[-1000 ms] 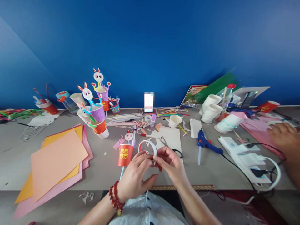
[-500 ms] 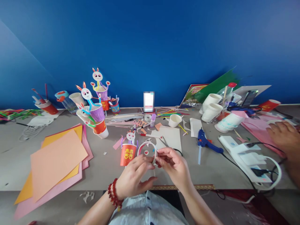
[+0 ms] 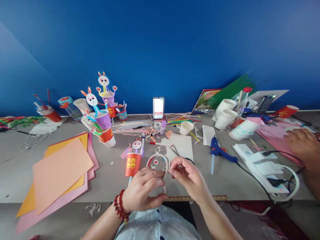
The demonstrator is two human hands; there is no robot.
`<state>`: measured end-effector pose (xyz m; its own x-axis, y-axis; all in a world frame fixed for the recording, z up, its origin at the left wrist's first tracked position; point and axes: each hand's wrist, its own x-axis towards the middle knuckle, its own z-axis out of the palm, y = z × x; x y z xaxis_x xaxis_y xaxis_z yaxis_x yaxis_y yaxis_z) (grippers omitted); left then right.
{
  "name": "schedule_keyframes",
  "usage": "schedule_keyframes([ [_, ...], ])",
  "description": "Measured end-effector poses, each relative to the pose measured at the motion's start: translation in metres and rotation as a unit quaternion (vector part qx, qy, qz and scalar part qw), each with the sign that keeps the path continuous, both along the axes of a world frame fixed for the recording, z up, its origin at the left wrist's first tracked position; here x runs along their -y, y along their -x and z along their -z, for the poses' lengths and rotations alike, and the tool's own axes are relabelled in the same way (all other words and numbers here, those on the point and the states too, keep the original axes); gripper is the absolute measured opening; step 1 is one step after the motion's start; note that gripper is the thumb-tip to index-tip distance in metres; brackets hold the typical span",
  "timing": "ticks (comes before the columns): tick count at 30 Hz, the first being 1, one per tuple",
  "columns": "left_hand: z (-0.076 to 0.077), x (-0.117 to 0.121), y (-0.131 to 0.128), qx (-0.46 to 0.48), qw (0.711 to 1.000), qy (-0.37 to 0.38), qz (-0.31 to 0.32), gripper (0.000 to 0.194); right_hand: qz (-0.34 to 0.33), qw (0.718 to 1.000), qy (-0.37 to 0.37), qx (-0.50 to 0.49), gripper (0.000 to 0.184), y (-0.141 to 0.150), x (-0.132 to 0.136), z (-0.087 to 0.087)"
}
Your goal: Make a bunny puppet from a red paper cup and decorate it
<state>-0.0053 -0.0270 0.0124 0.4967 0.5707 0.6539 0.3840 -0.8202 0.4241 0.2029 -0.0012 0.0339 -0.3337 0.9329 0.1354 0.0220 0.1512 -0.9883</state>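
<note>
A thin white roll of tape (image 3: 165, 160) stands on edge, its inside partly reddish. My left hand (image 3: 143, 188), with a red bead bracelet at the wrist, is closed on its lower part. A short pale strip shows below these fingers. Just right of the roll, my right hand (image 3: 186, 175) has thumb and forefinger pinched together; whatever they hold is too small to make out. Left of the roll is a red paper cup (image 3: 133, 164) with gold characters and a rabbit figure (image 3: 136, 144) on top. Behind the right hand lie scissors (image 3: 175, 150), partly hidden.
A blue glue gun (image 3: 223, 152) and a white power strip (image 3: 260, 170) with cables are on the right. Coloured paper sheets (image 3: 61, 175) lie left, near rabbit cups (image 3: 103, 120). Straws, a glue stick (image 3: 163, 127) and a white cup (image 3: 186, 128) sit behind. Another person's hand (image 3: 301, 143) rests far right.
My right fingers have come away from the tape roll, slightly to the right. The roll has turned a little in my left hand. The red cup tilted, then swung back left.
</note>
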Motion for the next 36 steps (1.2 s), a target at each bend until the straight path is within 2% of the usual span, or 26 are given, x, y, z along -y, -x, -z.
schedule_keyframes([
  [2, -0.002, 0.000, 0.001, 0.002, 1.000, 0.002, 0.003, 0.022, 0.011, 0.999, -0.043, 0.006, 0.018, -0.001, 0.002, -0.001],
  [5, -0.005, -0.001, 0.002, 0.001, 1.000, 0.001, 0.004, 0.021, 0.015, 0.997, -0.064, 0.030, 0.012, -0.004, 0.002, -0.003],
  [7, -0.006, -0.001, 0.003, -0.003, 1.000, 0.004, 0.003, 0.020, 0.007, 0.994, -0.077, 0.071, 0.017, -0.005, 0.001, -0.005],
  [10, -0.007, -0.002, 0.004, -0.011, 1.000, 0.000, 0.002, 0.021, -0.006, 0.984, -0.122, 0.132, 0.016, -0.006, -0.001, -0.010],
  [14, -0.008, -0.003, 0.004, -0.015, 1.000, 0.006, 0.001, 0.022, 0.014, 0.969, -0.169, 0.179, 0.013, -0.003, 0.000, -0.016],
  [25, -0.009, -0.003, 0.004, -0.030, 0.999, 0.006, -0.035, 0.019, 0.020, 0.933, -0.272, 0.237, 0.018, 0.000, 0.000, -0.018],
  [30, -0.011, -0.003, 0.005, -0.022, 0.999, -0.006, -0.032, 0.021, -0.005, 0.939, -0.248, 0.239, 0.015, 0.000, -0.003, -0.021],
  [36, -0.008, -0.001, 0.002, 0.010, 0.999, -0.025, -0.039, 0.026, -0.019, 0.981, -0.105, 0.162, 0.013, 0.005, -0.002, -0.015],
])
